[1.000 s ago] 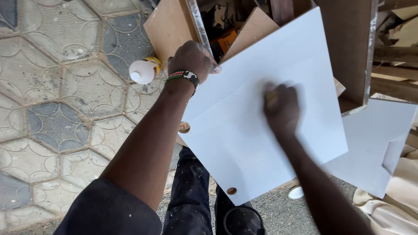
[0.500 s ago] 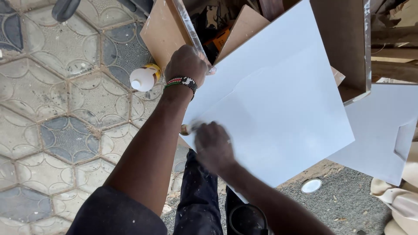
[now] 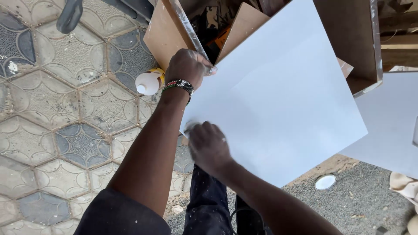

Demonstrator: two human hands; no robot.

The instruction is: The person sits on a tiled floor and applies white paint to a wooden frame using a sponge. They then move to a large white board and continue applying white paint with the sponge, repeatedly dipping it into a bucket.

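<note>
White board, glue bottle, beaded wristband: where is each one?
white board (image 3: 283, 100), head view, middle of its flat face
glue bottle (image 3: 149, 82), head view, its white body
beaded wristband (image 3: 178, 84), head view, the band across the left wrist

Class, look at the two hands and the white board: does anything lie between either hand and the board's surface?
Nothing visible does. The left hand grips the white board at its upper-left edge, and the right hand rests directly on its lower-left corner.
</note>
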